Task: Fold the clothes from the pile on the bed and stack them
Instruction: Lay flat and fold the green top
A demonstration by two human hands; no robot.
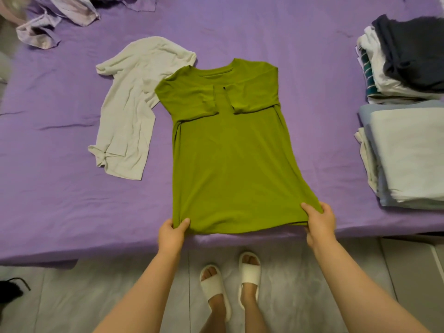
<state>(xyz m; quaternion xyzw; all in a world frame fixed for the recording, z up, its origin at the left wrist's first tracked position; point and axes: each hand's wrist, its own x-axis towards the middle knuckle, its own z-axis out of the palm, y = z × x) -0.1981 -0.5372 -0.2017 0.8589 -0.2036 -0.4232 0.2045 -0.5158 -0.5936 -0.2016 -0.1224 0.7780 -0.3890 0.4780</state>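
A green T-shirt [235, 159] lies flat on the purple bed [60, 188], collar away from me, both sleeves folded in across the chest. My left hand [171, 233] pinches the hem's left corner at the bed's near edge. My right hand [319, 222] grips the hem's right corner. A crumpled pale grey shirt [129, 106] lies unfolded just left of the green one, partly under its shoulder. Two stacks of folded clothes sit at the right edge: a dark-topped stack [403, 61] farther away and a pale blue and white stack [408, 152] closer.
Loose lilac and white garments [55, 20] lie bunched at the bed's far left corner. My feet in white slippers [230, 282] stand on the grey tiled floor below the bed edge. A dark object [9, 289] sits on the floor at the left.
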